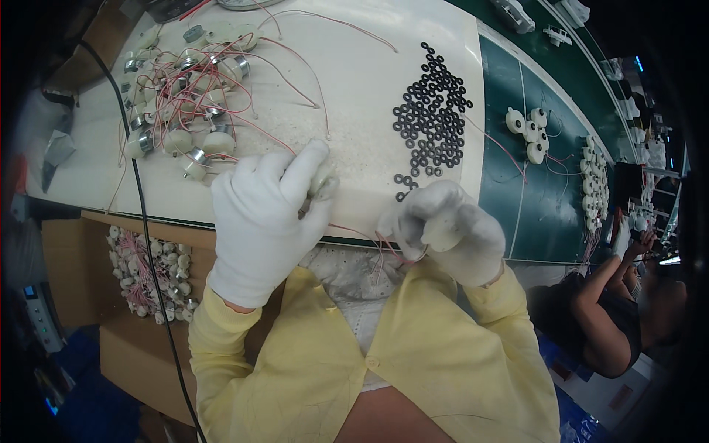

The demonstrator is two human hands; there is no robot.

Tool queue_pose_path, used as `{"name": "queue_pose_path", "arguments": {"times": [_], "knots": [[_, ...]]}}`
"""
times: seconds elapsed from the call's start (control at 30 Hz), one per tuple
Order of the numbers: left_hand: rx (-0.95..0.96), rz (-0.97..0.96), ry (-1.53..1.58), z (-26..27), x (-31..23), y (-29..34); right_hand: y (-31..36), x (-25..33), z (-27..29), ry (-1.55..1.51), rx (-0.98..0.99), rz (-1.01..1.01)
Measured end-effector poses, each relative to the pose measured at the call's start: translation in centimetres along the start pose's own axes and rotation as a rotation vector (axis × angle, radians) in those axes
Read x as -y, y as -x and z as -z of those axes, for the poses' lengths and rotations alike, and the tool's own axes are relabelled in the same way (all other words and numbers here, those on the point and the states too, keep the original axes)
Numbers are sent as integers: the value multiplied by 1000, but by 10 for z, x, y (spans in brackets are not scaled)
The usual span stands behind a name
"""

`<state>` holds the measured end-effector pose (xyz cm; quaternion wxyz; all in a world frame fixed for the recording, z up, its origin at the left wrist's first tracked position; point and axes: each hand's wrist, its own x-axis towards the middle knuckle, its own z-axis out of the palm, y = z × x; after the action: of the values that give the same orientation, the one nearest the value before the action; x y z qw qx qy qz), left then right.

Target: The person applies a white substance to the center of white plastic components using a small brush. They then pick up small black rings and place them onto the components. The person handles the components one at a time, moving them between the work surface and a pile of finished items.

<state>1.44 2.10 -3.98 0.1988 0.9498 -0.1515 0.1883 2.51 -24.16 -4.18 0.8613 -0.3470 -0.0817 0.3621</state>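
Note:
Both my hands wear white gloves and work over the table's near edge. My left hand [269,210] is closed in a pinch, with something whitish, mostly covered, at its fingertips. In the curled fingers of my right hand [473,240] sits a small motor [443,232] with a round white plastic body. Thin red wires [382,247] trail beside that hand toward my lap. Just beyond the right hand, many black rubber rings [432,111] lie spread out flat. A tangled heap of small motors [193,81], white and silver with red wires, lies beyond the left hand.
Several white motors with black centres [532,133] stand on the green mat [502,192] at right, with a longer row [593,184] farther over. A cardboard box of wired motors [151,277] sits below left. A black cable [140,192] crosses the left side. Another person [605,317] sits at right.

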Motion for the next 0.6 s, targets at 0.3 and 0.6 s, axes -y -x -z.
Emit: {"name": "queue_pose_path", "arguments": {"times": [0.3, 0.6], "knots": [[24, 28, 32, 3, 0, -1, 10, 14, 4, 70, -33, 230], [38, 35, 26, 3, 0, -1, 27, 36, 1, 344, -180, 192]]}}
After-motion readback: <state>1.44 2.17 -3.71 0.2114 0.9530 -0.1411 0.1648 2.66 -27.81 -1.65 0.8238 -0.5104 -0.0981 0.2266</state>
